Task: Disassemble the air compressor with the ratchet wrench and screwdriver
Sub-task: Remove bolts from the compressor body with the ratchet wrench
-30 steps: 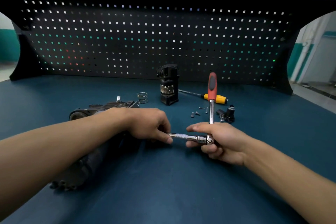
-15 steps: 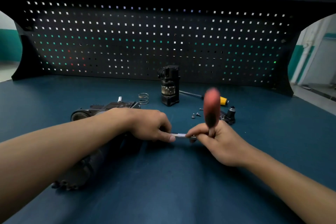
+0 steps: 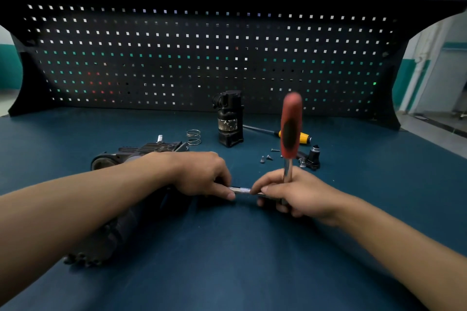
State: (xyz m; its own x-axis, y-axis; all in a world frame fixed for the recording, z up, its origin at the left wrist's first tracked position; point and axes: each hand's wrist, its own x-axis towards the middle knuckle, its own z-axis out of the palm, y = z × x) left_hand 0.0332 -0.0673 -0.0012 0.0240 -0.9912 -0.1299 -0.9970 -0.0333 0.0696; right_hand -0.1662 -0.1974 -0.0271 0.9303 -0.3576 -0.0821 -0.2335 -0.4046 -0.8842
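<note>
The black air compressor body (image 3: 118,232) lies on the blue bench, mostly hidden under my left forearm. My left hand (image 3: 202,174) rests on it and pinches the near end of a knurled steel extension bar (image 3: 241,190). My right hand (image 3: 290,194) grips the head of the ratchet wrench (image 3: 290,129), whose red and black handle stands almost upright and is blurred. The bar runs level between both hands. The yellow-handled screwdriver (image 3: 298,137) lies behind the wrench.
A removed black cylinder part (image 3: 228,118) stands upright at the back. A coil spring (image 3: 194,137), several loose screws (image 3: 265,158) and a small black fitting (image 3: 312,158) lie around it. The black pegboard (image 3: 202,58) closes off the back of the bench.
The wrench handle has swung from lying flat and pointing away to standing nearly upright. My right hand has turned with it. My left hand has stayed on the bar.
</note>
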